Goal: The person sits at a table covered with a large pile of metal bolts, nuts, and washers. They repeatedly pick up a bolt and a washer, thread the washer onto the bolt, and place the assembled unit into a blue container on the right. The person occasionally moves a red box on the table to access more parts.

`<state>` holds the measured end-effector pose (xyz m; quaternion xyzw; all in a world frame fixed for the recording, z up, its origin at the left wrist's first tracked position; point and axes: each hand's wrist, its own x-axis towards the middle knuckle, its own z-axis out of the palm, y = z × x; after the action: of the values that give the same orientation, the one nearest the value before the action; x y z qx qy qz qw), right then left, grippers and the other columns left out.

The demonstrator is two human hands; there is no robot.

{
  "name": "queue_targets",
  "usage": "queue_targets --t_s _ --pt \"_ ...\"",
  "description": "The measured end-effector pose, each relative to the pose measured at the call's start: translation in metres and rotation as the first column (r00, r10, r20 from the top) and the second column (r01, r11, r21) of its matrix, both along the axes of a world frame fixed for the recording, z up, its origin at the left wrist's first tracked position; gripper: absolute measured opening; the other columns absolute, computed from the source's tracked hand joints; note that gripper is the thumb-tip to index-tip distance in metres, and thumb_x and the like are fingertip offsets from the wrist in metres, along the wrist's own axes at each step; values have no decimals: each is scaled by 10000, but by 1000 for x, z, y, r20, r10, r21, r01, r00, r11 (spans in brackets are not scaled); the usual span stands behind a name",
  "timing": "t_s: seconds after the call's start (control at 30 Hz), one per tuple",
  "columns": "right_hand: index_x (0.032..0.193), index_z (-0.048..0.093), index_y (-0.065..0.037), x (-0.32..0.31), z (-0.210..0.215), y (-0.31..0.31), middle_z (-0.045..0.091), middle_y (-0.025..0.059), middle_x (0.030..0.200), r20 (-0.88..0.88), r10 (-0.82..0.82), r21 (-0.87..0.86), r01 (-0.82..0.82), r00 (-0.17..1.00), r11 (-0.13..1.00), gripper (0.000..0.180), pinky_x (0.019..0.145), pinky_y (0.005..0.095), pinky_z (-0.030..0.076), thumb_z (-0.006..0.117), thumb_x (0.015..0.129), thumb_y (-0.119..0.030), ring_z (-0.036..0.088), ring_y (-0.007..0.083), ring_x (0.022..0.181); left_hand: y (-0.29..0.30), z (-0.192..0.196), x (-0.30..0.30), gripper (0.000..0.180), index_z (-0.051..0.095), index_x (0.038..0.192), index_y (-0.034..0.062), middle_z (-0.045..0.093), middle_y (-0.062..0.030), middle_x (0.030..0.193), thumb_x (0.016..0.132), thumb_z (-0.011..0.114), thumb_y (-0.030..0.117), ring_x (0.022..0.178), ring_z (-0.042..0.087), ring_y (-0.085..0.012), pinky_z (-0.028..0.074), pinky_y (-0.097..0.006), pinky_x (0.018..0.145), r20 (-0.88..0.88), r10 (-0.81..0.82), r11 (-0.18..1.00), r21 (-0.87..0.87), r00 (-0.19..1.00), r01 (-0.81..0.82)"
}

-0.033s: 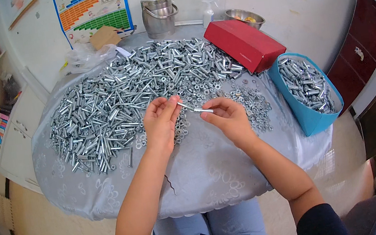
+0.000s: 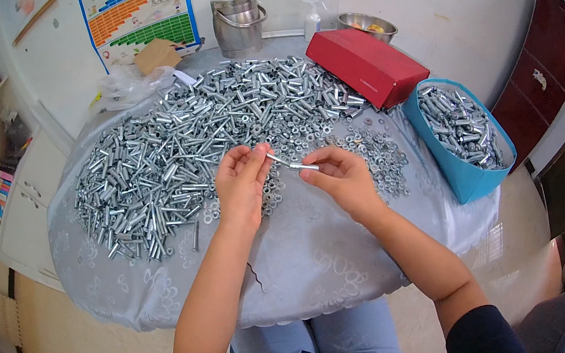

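While the left hand (image 2: 243, 182) and right hand (image 2: 340, 175) meet above the round grey table (image 2: 309, 259), both pinch 1 slim silver bolt (image 2: 293, 164) between fingertips, held just over loose washers (image 2: 373, 153). Behind lies a heap of bolts (image 2: 183, 140); a blue bin (image 2: 461, 137) stands at right beside a red box (image 2: 364, 64).

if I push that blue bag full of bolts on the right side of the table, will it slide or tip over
The blue bag looks soft-sided and packed with metal bolts, so probably heavy and slow to slide. It sits at the table edge, leaning outward, so a push might tip or drop it.
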<state>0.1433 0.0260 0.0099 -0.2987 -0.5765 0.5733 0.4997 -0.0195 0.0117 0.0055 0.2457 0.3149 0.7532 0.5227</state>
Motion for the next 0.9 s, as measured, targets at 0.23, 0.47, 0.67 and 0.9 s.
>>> queue_targets --t_s 0.23,0.47,0.67,0.9 --pt "941 582 4 1 3 1 603 27 852 -34 -60 33 61 998 998 184 678 191 453 642 767 13 570 77 783 -2 4 8 184 456 929 35 579 -116 969 818 602 32 956 578 -198 496 -290 833 -139 14 1000 20 990 -12" --pt "975 582 14 12 10 5 604 36 844 -41 -106 29 107 994 994 206 669 187 450 638 778 -11 569 82 767 -4 2 10 138 454 937 36 578 -134 1024 855 561 63 967 577 -202 503 -305 830 -231 -141 990 -52 963 132" --pt "1020 543 25 15 16 5 602 71 855 -113 -109 -32 106 988 994 260 684 228 475 637 784 -33 587 119 783 -8 5 10 147 492 876 63 616 -87 898 837 611 142 805 611 -155 525 -278 710 -336 -225 969 -173 915 175" --pt "1033 517 17 18 15 7 612 74 864 -123 -126 -70 118 984 991 285 676 241 462 640 792 -73 579 119 756 -7 3 14 204 513 863 58 624 -96 850 821 638 213 703 612 -142 526 -257 624 -454 -295 953 -203 841 225"
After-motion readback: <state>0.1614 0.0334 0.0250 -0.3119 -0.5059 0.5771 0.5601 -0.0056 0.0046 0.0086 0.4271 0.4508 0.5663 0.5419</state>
